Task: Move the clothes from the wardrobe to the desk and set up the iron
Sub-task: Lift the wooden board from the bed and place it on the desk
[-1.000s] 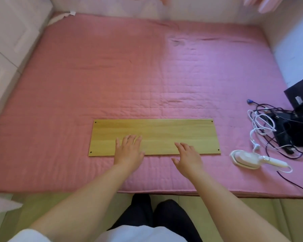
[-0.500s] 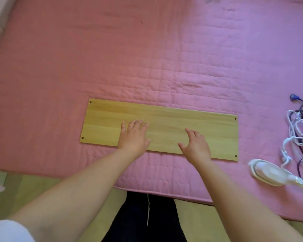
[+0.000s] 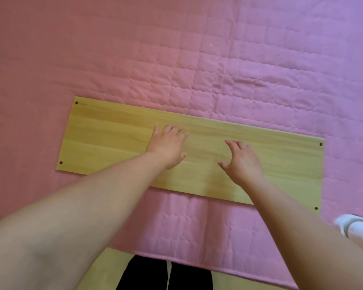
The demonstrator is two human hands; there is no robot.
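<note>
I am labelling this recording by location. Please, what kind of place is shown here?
Probably a bedroom at home. A pink quilted cover like a mattress pad fills most of the view, with a wooden board laid on it under both hands, and part of a white handheld iron at the right edge.

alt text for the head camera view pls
A person's left hand and right hand rest open on a long light wooden board lying on a pink quilted mattress; a white iron peeks in at right.
</note>
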